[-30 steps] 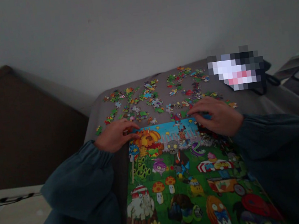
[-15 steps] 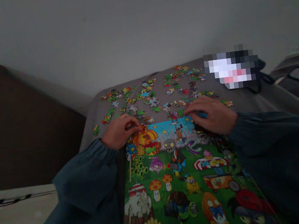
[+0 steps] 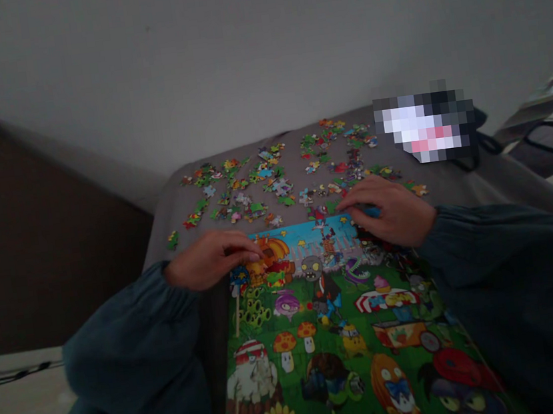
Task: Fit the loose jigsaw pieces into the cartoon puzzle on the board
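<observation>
Left of centre, the left hand (image 3: 215, 258) lies over the top-left corner of the puzzle (image 3: 303, 359), fingers partly curled, thumb close to them; whether they pinch anything cannot be told. The puzzle fills the lower middle, loose pieces (image 3: 280, 186) scattered above it. By its top-right corner the right hand (image 3: 391, 212) bends inward, thumb and forefinger near each other; its hold is likewise unclear. The step in hand seems to be fitting along the top edge; the next move likely calls for light, level pressing. A brown panel (image 3: 49, 241) stands at left, grey cloth (image 3: 169, 213) spreads mid-frame beneath the pieces, a plain wall (image 3: 237, 50) rises behind, and a blurred bundle (image 3: 423, 128) sits upper right.
</observation>
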`<state>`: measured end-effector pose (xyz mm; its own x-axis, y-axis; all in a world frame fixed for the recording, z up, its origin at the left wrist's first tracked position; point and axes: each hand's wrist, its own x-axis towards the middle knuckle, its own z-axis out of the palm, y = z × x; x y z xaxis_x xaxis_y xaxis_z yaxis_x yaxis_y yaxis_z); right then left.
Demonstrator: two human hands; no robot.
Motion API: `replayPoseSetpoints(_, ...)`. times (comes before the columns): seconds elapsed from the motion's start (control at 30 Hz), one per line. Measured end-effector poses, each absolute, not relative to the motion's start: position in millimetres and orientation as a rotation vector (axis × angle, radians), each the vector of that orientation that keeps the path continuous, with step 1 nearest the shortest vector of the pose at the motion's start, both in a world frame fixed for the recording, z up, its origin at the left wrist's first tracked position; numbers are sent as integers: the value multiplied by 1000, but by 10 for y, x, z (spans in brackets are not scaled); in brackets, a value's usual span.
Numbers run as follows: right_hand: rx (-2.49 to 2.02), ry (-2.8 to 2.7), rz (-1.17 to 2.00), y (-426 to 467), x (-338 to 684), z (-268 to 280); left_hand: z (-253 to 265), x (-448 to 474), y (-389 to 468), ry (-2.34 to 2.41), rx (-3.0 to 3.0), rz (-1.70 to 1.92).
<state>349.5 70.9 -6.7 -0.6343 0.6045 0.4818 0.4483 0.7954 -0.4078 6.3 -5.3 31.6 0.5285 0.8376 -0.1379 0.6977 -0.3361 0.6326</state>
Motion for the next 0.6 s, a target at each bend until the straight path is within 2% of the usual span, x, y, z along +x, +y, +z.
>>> replayPoseSetpoints(0.6, -774, -2389, 354, 698, 3494, -76, 282, 223, -106, 1296, 2473, 162)
